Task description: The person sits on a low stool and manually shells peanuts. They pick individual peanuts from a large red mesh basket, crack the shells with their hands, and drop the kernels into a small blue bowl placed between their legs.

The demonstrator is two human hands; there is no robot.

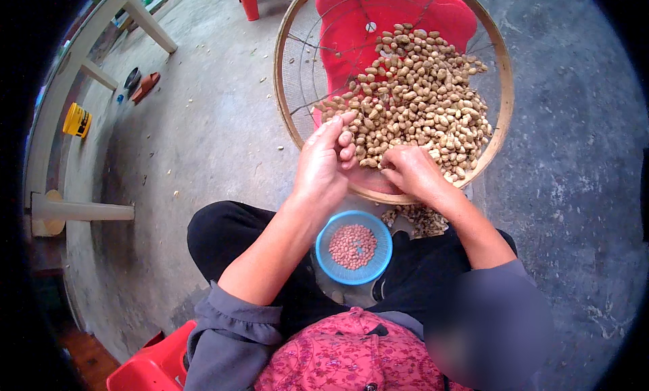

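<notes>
Unshelled peanuts (pixel 426 97) are heaped in a round sieve (pixel 502 107) with a wooden rim and wire mesh. My left hand (pixel 324 160) is over the sieve's near left edge, palm turned inward and fingers partly curled beside the nuts. Whether anything lies inside those fingers is hidden. At the near side of the heap, my right hand (pixel 413 170) has its thumb and fingers bent close together among the peanuts; its grip cannot be made out. Below the sieve, between my legs, a blue plastic basket (pixel 324 259) contains shelled pinkish peanut kernels (pixel 352 246).
The sieve rests on a red plastic stool (pixel 345 16). Broken peanut shells (pixel 423 221) lie beneath its near rim. A pale table frame (pixel 83 211), a yellow bucket (pixel 77 120) and a brown slipper (pixel 145 88) are on the left. Scattered bits dot the concrete floor (pixel 223 127).
</notes>
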